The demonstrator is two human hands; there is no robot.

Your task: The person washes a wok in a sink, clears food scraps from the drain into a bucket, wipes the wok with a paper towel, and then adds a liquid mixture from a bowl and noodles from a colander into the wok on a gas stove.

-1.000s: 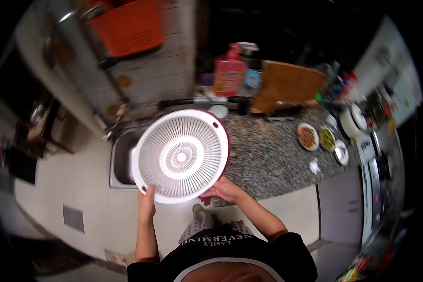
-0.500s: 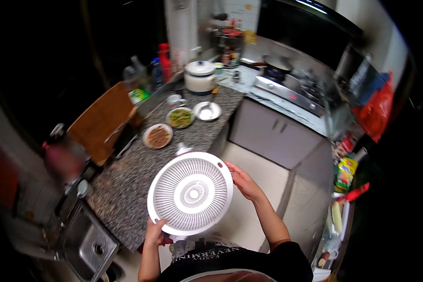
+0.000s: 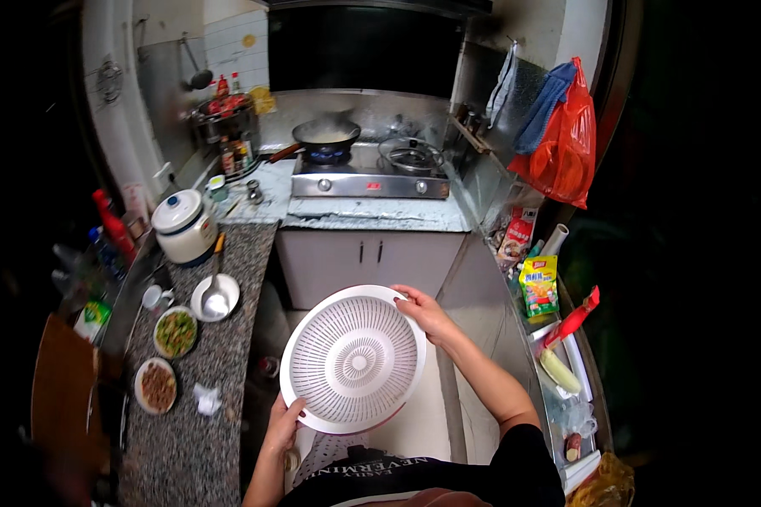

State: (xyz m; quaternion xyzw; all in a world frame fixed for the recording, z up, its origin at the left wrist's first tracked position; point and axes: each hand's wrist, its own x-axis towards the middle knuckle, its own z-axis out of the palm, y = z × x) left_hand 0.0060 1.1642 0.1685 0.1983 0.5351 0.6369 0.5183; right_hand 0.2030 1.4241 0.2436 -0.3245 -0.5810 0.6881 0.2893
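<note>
A round white plastic colander (image 3: 359,362) with slotted rings is held in front of me, its inside facing up. My left hand (image 3: 284,422) grips its lower left rim, thumb over the edge. At the upper right rim, my right hand (image 3: 423,313) has closed on it with the fingers partly underneath. Nothing shows inside the colander. To its left, on the speckled counter, lie a plate of brown chopped food (image 3: 157,386), a plate of green chopped food (image 3: 176,333) and a white bowl (image 3: 215,297) with a ladle (image 3: 216,279).
Ahead, a wok (image 3: 326,135) sits over a blue flame on the gas stove (image 3: 370,173), beside a glass lid (image 3: 411,155). A white lidded pot (image 3: 183,226) stands at left. On the right ledge are a red-handled knife (image 3: 573,319) and a yellow packet (image 3: 539,286); a red bag (image 3: 560,156) hangs above.
My view has turned right toward the stove, so the counter and its plates now lie at my left and the sink is out of sight. Both hands still hold the colander.
</note>
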